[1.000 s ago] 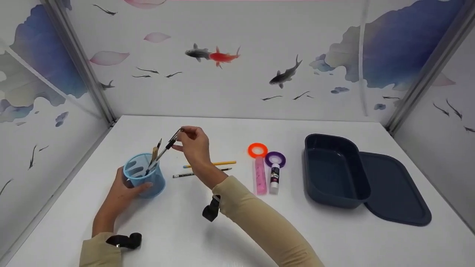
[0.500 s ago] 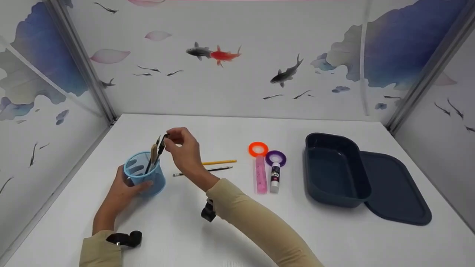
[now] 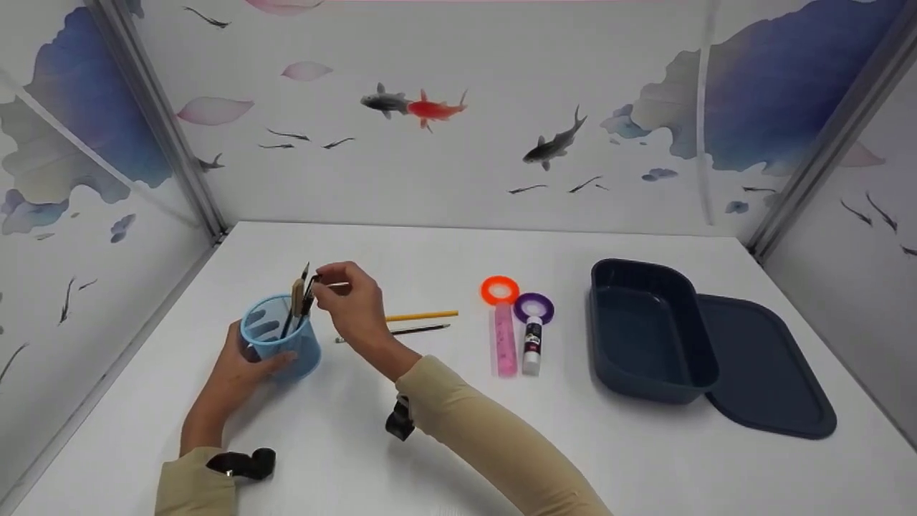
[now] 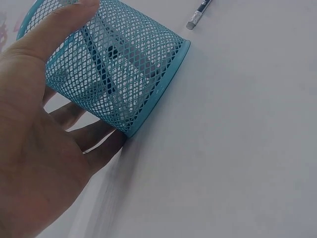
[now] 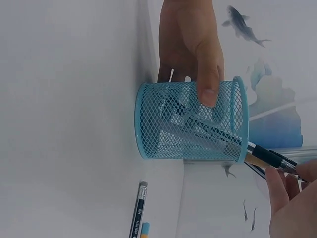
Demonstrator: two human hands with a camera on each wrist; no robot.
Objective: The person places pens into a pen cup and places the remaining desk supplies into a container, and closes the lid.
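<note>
On the left of the table, my left hand (image 3: 242, 365) grips a light blue mesh pen cup (image 3: 299, 356), its thumb across the near side. The left wrist view shows the fingers around the mesh wall (image 4: 133, 54). At the cup's right rim, my right hand (image 3: 356, 304) pinches the upper end of a black-gripped pen (image 5: 266, 155) between thumb and fingers. The pen's lower part is inside the cup, seen through the mesh. A tan-handled item (image 3: 297, 295) and another thin dark-tipped one lean beside it; their kinds are unclear.
A yellow pencil (image 3: 424, 315) and a black pencil (image 3: 428, 329) lie right of the cup. Beyond them are an orange ring (image 3: 499, 279), a purple ring (image 3: 550, 309), a pink bar-shaped item (image 3: 506, 344) and a glue stick (image 3: 532, 351). A dark box (image 3: 655, 390) overlaps its flat lid (image 3: 774, 365).
My right hand has moved left and down, lowering the pen deeper into the cup and bringing it more upright. The left hand still holds the cup in the same place.
</note>
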